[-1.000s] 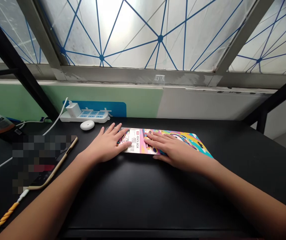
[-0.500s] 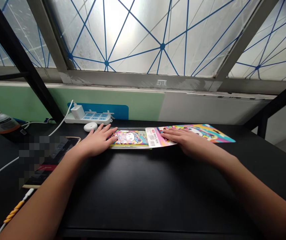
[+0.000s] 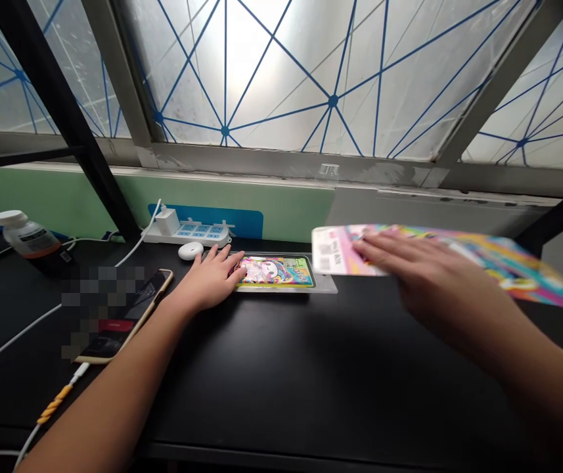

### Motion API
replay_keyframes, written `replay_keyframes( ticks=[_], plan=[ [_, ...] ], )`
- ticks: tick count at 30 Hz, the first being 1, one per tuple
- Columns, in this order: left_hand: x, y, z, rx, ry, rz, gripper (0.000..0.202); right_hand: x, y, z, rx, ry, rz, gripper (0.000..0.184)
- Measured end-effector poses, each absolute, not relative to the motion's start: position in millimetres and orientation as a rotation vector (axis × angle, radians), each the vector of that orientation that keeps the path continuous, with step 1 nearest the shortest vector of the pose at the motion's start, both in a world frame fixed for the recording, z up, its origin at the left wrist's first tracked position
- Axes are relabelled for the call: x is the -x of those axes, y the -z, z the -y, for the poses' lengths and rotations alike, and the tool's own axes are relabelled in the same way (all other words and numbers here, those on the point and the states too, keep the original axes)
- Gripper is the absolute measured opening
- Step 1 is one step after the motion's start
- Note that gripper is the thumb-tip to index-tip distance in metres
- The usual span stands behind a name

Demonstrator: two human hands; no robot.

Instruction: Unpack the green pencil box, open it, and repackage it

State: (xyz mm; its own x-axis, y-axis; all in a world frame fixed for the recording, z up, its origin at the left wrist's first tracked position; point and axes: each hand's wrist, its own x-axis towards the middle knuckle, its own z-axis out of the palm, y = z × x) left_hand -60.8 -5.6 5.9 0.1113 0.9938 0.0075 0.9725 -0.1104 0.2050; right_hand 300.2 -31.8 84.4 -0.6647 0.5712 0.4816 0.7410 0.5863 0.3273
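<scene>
Black worktop (image 3: 286, 381) stretching to its front edge.
Left hand (image 3: 215, 277) spread on pencil box (image 3: 275, 270); right hand (image 3: 424, 270) grasping printed card (image 3: 502, 256), now lifted clear.

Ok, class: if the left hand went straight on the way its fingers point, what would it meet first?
Probably the power strip, near its right end. The left hand's fingers are spread and depth is unclear, so the wall just beyond is possible.
</scene>
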Motion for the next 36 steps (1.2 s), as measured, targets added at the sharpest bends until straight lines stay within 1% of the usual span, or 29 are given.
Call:
replay_keyframes(
  ticks=[3, 6, 9, 11, 13, 16, 17, 19, 21, 24, 25, 28, 29, 32, 34, 36],
  plan=[
    [52, -5, 7, -2.265, -0.227, -1.973, 0.064, -264, -67, 62, 0.886, 0.49, 2.76, 0.068],
    [39, -4, 12, -2.328, -0.249, -1.937, 0.062, -216, -33, 88, 0.709, 0.277, 3.027, 0.061],
    [28, -3, 16, -2.364, -0.259, -1.93, 0.062, -177, -2, 94, 0.721, 0.32, 3.043, 0.059],
    [25, -3, 18, -2.381, -0.264, -1.932, 0.063, -161, 9, 88, 0.727, 0.334, 2.981, 0.056],
    [24, -3, 18, -2.395, -0.271, -1.933, 0.063, -154, 13, 80, 0.714, 0.283, 2.922, 0.052],
    [26, -2, 17, -2.402, -0.273, -1.918, 0.062, -157, 11, 68, 0.722, 0.094, 2.858, 0.048],
    [27, -2, 16, -2.401, -0.274, -1.915, 0.062, -160, 10, 65, 0.724, 0.019, 2.845, 0.049],
    [29, -2, 16, -2.393, -0.279, -1.918, 0.062, -166, 8, 61, 0.718, -0.106, 2.837, 0.058],
    [30, -3, 15, -2.381, -0.283, -1.924, 0.063, -170, 7, 59, 0.706, -0.167, 2.848, 0.064],
    [32, -4, 15, -2.379, -0.283, -1.917, 0.063, -172, 6, 58, 0.681, -0.157, 2.844, 0.062],
    [32, -4, 15, -2.381, -0.285, -1.912, 0.064, -172, 4, 57, 0.668, -0.139, 2.834, 0.058],
    [34, -3, 14, -2.381, -0.302, -1.899, 0.063, -176, -4, 49, 0.645, -0.085, 2.775, 0.039],
    [35, -3, 14, -2.381, -0.307, -1.894, 0.063, -179, -8, 45, 0.651, -0.056, 2.739, 0.036],
    [36, -2, 13, -2.391, -0.32, -1.879, 0.064, -192, -20, 24, 0.757, 0.086, 2.608, 0.039],
    [37, -2, 13, -2.392, -0.316, -1.875, 0.066, -205, -25, 6, 0.908, 0.17, 2.576, 0.036],
    [37, -2, 13, -2.387, -0.31, -1.874, 0.067, -219, -27, -13, 1.073, 0.156, 2.601, 0.034]
  ],
)
